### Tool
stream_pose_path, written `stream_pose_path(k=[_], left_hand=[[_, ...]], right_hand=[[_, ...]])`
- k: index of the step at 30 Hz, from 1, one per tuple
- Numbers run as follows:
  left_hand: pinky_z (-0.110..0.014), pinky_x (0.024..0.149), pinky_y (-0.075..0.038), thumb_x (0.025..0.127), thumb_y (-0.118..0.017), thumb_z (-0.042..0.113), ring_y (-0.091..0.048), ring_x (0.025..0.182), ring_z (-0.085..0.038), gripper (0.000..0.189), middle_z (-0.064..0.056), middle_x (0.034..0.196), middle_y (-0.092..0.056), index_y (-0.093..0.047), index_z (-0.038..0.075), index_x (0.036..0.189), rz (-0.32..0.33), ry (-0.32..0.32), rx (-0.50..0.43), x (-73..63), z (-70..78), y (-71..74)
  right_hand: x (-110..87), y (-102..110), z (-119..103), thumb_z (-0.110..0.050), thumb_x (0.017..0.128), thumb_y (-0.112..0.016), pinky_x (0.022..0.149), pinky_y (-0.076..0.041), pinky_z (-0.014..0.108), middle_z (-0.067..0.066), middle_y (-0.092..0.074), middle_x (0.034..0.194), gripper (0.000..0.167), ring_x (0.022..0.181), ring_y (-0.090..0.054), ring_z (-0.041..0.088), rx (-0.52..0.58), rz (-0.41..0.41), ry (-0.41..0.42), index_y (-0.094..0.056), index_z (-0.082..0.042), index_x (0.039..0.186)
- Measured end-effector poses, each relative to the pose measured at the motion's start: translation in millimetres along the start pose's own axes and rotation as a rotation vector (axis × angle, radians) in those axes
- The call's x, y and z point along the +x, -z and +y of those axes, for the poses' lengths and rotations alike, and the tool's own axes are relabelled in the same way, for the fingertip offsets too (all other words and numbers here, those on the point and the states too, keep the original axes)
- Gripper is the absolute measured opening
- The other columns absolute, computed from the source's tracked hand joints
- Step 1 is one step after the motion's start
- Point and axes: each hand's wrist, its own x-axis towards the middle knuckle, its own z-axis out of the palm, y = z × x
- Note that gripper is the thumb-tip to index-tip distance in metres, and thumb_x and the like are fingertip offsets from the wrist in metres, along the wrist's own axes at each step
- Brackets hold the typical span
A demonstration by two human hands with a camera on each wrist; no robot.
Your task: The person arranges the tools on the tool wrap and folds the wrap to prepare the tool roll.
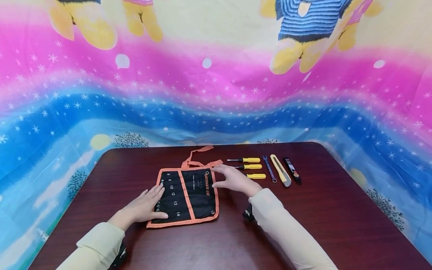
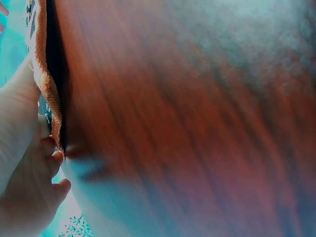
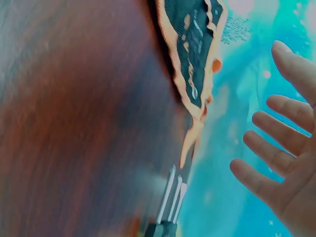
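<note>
A black tool pouch point(image 1: 199, 195) with orange trim and printed size numbers lies spread on the table, its orange tie straps point(image 1: 197, 163) trailing off the far edge. My left hand point(image 1: 146, 204) rests on the pouch's left side, fingers extended over the black cloth. In the left wrist view, that hand's thumb and fingertips are along the orange border point(image 2: 48, 84). Over at the pouch's upper right corner, my right hand point(image 1: 234, 180) hovers with spread fingers. The right wrist view shows this palm point(image 3: 291, 163) holding nothing, with the pouch point(image 3: 190, 54) beyond it.
Beyond my right hand lie three yellow-handled screwdrivers point(image 1: 251, 166), the lowest partly hidden by the hand. To their right are a blue wrench point(image 1: 269, 169), a yellow utility knife point(image 1: 280, 170) and a dark slim pack point(image 1: 292, 170). A printed cloth point(image 1: 216, 108) hangs behind the dark red table point(image 1: 209, 247).
</note>
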Motion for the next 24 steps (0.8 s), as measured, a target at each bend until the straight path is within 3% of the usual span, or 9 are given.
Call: stream_pose_path(k=[3,10,24], left_hand=[[-0.056,0.104,-0.017,0.077,-0.060,0.061,-0.019,0.134,-0.038,0.098,-0.024,0.146,-0.023,-0.029,-0.007,0.140,-0.001,0.002,0.000,0.2,0.2,-0.2],[-0.057,0.103,-0.017,0.077,-0.061,0.060,-0.020,0.133,-0.039,0.098,-0.025,0.145,-0.023,-0.030,-0.008,0.140,0.001,-0.003,-0.008,-1.0,1.4,0.9],[-0.057,0.103,-0.018,0.076,-0.061,0.060,-0.021,0.133,-0.040,0.098,-0.026,0.144,-0.024,-0.030,-0.008,0.139,0.015,-0.015,-0.007,-0.7,1.4,-1.1]], right_hand=[[-4.1,7,5,-0.029,0.084,-0.069,0.102,-0.030,0.046,0.007,-0.046,0.136,0.058,0.132,-0.030,0.027,0.029,0.046,-0.004,-0.049,-0.009,0.135],[-19.2,23,19,-0.030,0.083,-0.069,0.095,-0.040,0.043,0.008,-0.047,0.133,0.057,0.120,-0.045,0.025,0.123,0.138,-0.032,-0.050,-0.011,0.133],[-52.0,70,51,-0.037,0.084,-0.066,0.094,-0.039,0.049,0.011,-0.043,0.136,0.061,0.121,-0.042,0.030,0.132,0.274,-0.053,-0.048,-0.009,0.134]])
